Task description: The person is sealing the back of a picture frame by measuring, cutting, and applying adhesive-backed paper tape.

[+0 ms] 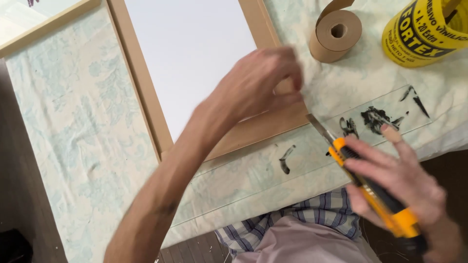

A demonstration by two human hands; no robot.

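My left hand (261,80) reaches across to the lower right corner of a white panel (190,53) edged with brown paper tape (253,129). Its fingers are curled and pinch at the taped corner; the hand is blurred, so the exact grip is unclear. My right hand (399,182) holds a yellow and black utility knife (363,182). The extended blade (319,127) points up and left toward that same corner, just off the frame's edge.
A roll of brown paper tape (336,34) and a yellow tub (426,29) stand at the top right. The table wears a pale patterned cloth (83,126) with black paint smears (375,119). Another framed panel (34,17) lies at the top left.
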